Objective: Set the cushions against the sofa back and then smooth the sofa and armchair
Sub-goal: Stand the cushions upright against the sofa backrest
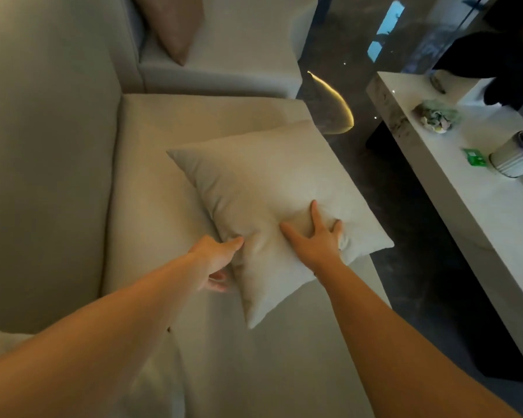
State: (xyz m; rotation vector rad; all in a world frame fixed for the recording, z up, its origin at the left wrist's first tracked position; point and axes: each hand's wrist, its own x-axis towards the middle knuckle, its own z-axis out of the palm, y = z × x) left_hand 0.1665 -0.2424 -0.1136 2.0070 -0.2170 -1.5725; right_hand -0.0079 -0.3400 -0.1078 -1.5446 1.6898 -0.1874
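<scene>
A beige square cushion [263, 188] lies flat on the sofa seat [151, 164], one corner hanging over the seat's front edge. My left hand [216, 260] grips its near left edge, thumb on top and fingers tucked underneath. My right hand [314, 236] presses on its top near the right corner, fingers spread and digging into the fabric. The sofa back [43, 146] rises at the left, apart from the cushion. A second pale cushion [0, 342] shows at the bottom left, partly hidden by my left arm.
An armchair [242, 55] stands beyond the sofa with a brown cushion [172, 22] leaning in its corner. A white marble coffee table [465, 206] at the right holds a metal tin [514, 158], a green packet [474, 156] and crumpled paper [438, 116]. Dark glossy floor lies between.
</scene>
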